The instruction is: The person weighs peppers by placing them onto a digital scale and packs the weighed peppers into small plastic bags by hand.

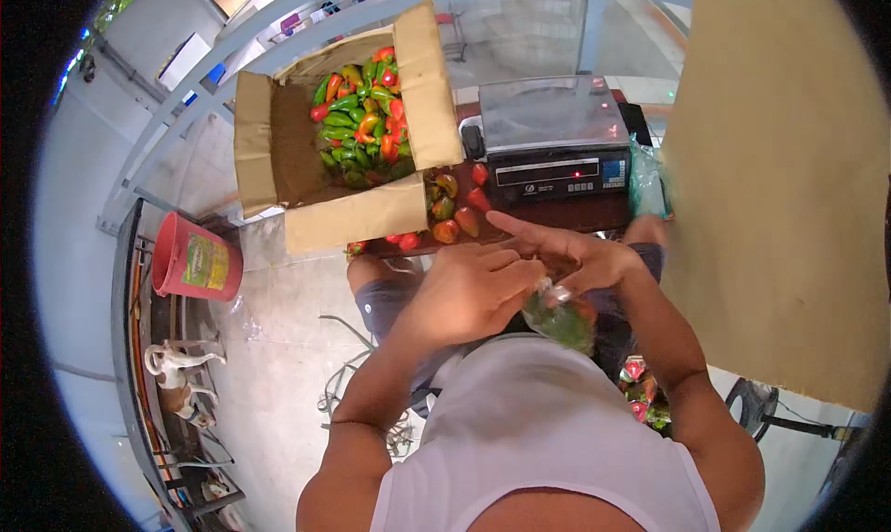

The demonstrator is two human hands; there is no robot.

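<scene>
In front of my lap hangs a clear plastic bag [561, 323] with green contents, probably peppers. My left hand [475, 289] is closed, its fingers pinching at the gathered neck of the bag. From the other side my right hand [587, 256] grips the same neck, thumb against the plastic and index finger stretched out to the left. The fingers overlap, so the exact hold is partly hidden. Just beyond the hands, loose red and orange peppers [447, 230] lie on the dark red table [548, 220].
An open cardboard box [252, 142] of green and red peppers stands at the back left. Behind my hands is a digital scale [555, 128], with a plastic bag bundle [648, 179] beside it. A large cardboard sheet [784, 198] blocks the right. A red bucket [167, 258] and a dog [176, 370] are at left.
</scene>
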